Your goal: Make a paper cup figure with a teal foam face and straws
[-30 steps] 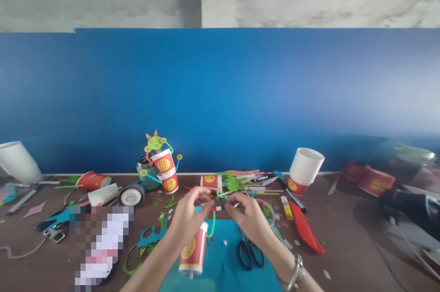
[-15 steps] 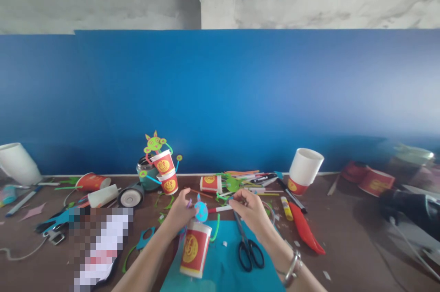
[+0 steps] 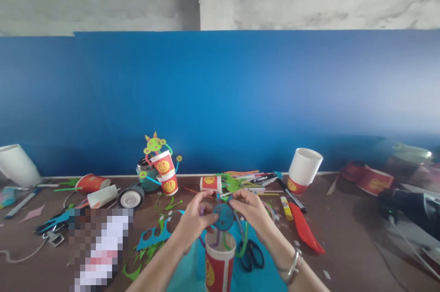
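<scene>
A round blue paper face (image 3: 223,217) with drawn features and small pointed ears stands above a red and white paper cup (image 3: 219,262). My left hand (image 3: 199,213) pinches the face at its left edge. At the face's upper right, my right hand (image 3: 248,206) has its fingers closed at an ear; what they hold is too small to tell. Purple and green strips rise from the cup, and a green one curves out at its right. Beneath lies blue paper (image 3: 187,267), with black-handled scissors (image 3: 252,255) on it, partly behind the cup.
Two stacked cups with a green paper face (image 3: 153,144) stand at the back left. Pens and strips (image 3: 257,179) lie behind my hands. To the right are a glue stick (image 3: 286,208), a red pouch (image 3: 304,230) and stacked white cups (image 3: 305,166). Green scraps (image 3: 147,255) lie left.
The cup with the blue face has moved right and now stands more upright. My left hand moved right with it, bringing the face to my right hand, which has barely moved.
</scene>
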`<state>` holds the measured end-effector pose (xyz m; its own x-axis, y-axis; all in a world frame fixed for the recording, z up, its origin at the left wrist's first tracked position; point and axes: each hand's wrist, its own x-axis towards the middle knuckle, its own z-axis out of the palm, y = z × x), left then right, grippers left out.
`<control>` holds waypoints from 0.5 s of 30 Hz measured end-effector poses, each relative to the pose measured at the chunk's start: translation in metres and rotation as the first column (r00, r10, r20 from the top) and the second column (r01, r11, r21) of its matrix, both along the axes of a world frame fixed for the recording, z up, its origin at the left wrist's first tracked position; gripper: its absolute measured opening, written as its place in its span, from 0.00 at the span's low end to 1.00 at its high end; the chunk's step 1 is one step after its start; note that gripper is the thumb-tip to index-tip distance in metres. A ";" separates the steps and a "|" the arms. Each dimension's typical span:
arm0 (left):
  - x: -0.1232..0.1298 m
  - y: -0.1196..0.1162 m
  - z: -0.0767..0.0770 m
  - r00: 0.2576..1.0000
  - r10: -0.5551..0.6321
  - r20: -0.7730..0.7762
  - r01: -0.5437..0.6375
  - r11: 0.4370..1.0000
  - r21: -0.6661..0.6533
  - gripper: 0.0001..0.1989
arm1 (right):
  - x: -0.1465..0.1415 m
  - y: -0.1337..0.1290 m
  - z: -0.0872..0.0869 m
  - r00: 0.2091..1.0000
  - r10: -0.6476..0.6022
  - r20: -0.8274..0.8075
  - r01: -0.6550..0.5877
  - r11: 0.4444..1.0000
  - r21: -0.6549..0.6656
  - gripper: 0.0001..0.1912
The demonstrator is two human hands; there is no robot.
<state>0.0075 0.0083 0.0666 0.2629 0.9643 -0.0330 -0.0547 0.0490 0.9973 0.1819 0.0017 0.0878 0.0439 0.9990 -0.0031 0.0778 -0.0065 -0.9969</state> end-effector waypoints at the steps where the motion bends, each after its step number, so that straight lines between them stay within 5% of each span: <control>1: 0.000 0.000 0.001 1.000 0.000 0.000 0.000 1.000 -0.004 0.33 | 0.000 0.000 0.000 1.000 -0.002 -0.002 0.002 1.000 0.005 0.07; 15: 0.001 -0.005 0.005 1.000 -0.022 0.007 0.022 1.000 -0.018 0.30 | -0.002 -0.002 0.003 1.000 0.007 0.013 -0.007 1.000 0.011 0.08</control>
